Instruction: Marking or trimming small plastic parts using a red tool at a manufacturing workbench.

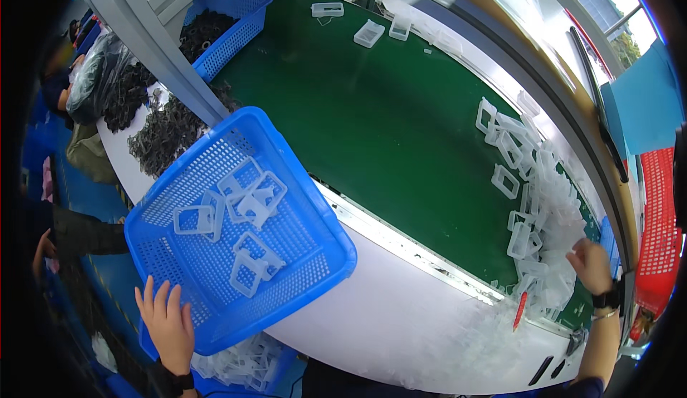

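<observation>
My left hand (pixel 168 326) is at the near left side of a blue plastic basket (pixel 325 230), its fingers stretched out and apart by the rim. Whether it touches the basket I cannot tell. Several translucent plastic frames (pixel 195 219) lie loose inside, and the basket tilts over the table's left end. On the right, my right hand (pixel 592 266) has curled fingers beside a heap of translucent plastic parts (pixel 551 212). What those fingers hold, if anything, is too small to make out. A red-handled tool (pixel 519 311) lies at the near edge of the heap.
A green work surface (pixel 372 126) runs beyond a white table edge (pixel 358 305). Black parts (pixel 168 133) are piled at left, near another blue basket (pixel 243 30). A grey metal post (pixel 154 47) stands there. Below are more translucent parts (pixel 243 362). Another person (pixel 86 237) is at far left.
</observation>
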`<state>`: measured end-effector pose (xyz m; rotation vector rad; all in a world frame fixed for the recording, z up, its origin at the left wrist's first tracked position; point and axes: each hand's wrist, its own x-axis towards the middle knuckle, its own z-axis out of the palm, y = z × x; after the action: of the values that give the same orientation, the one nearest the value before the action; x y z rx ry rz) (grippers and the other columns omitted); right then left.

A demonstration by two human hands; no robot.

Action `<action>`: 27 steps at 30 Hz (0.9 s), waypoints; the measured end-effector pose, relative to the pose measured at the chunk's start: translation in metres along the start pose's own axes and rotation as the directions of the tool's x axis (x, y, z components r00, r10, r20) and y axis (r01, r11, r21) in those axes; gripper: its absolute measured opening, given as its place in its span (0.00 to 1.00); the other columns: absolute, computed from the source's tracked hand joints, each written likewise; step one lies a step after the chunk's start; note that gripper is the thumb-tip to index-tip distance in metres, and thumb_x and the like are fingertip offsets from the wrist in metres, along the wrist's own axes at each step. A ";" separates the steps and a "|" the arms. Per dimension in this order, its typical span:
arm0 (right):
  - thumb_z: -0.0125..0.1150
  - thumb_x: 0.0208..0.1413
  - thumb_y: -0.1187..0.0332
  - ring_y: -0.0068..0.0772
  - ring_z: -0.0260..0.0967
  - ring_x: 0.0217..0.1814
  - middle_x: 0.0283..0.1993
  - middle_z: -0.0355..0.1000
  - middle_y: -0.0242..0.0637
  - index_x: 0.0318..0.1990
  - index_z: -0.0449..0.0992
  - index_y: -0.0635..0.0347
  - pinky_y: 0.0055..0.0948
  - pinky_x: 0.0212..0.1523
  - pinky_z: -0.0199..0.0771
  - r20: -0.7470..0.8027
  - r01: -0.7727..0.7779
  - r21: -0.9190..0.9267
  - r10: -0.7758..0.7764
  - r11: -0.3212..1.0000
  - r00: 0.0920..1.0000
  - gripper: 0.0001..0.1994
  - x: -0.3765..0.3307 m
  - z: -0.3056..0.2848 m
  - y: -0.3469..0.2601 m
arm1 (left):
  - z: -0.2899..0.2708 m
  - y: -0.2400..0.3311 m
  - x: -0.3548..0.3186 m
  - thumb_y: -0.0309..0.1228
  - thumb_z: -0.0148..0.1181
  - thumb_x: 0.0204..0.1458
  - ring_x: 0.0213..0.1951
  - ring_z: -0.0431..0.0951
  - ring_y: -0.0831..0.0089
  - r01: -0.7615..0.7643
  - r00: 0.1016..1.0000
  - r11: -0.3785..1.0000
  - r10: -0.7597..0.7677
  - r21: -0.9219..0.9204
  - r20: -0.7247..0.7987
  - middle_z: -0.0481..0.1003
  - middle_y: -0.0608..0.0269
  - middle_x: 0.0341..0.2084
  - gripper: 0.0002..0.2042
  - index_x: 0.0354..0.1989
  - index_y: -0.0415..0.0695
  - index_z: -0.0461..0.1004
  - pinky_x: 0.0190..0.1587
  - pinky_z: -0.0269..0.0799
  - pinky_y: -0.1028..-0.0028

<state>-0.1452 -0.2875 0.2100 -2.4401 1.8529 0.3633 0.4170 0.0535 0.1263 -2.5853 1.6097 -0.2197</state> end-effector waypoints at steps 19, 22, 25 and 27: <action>0.58 0.47 0.65 0.47 0.66 0.43 0.36 0.69 0.44 0.36 0.71 0.61 0.39 0.41 0.67 -0.481 0.496 -0.004 -0.436 0.868 0.761 0.11 0.351 0.081 -0.309 | 0.020 -0.041 0.018 0.34 0.55 0.50 0.62 0.48 0.45 0.341 0.933 0.872 -0.269 -0.352 0.238 0.54 0.42 0.59 0.30 0.60 0.37 0.53 0.62 0.43 0.57; 0.60 0.46 0.63 0.46 0.66 0.47 0.42 0.69 0.44 0.41 0.71 0.59 0.39 0.46 0.67 -0.532 0.404 0.266 -0.216 0.875 0.818 0.15 0.408 0.100 -0.352 | 0.027 -0.031 0.023 0.34 0.58 0.47 0.62 0.46 0.43 0.409 0.909 0.863 -0.356 -0.297 0.217 0.52 0.42 0.59 0.32 0.60 0.38 0.54 0.62 0.43 0.55; 0.61 0.45 0.60 0.47 0.61 0.55 0.51 0.65 0.44 0.49 0.67 0.58 0.37 0.54 0.62 -0.514 0.388 0.219 -0.232 0.895 0.826 0.24 0.448 0.125 -0.392 | 0.031 -0.028 0.025 0.34 0.60 0.45 0.62 0.45 0.41 0.390 0.905 0.907 -0.346 -0.159 0.247 0.52 0.41 0.59 0.32 0.59 0.38 0.55 0.61 0.43 0.53; 0.61 0.44 0.61 0.48 0.60 0.55 0.50 0.66 0.45 0.50 0.66 0.58 0.37 0.54 0.62 -0.621 0.413 0.127 -0.253 0.902 0.742 0.24 0.472 0.131 -0.406 | 0.032 -0.027 0.026 0.33 0.60 0.45 0.62 0.45 0.41 0.418 0.897 0.894 -0.377 -0.162 0.231 0.53 0.41 0.59 0.32 0.59 0.38 0.56 0.61 0.42 0.52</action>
<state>0.3417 -0.5955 -0.0605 -2.8058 1.4043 -0.7066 0.4577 0.0422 0.1004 -2.9664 1.0730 0.1852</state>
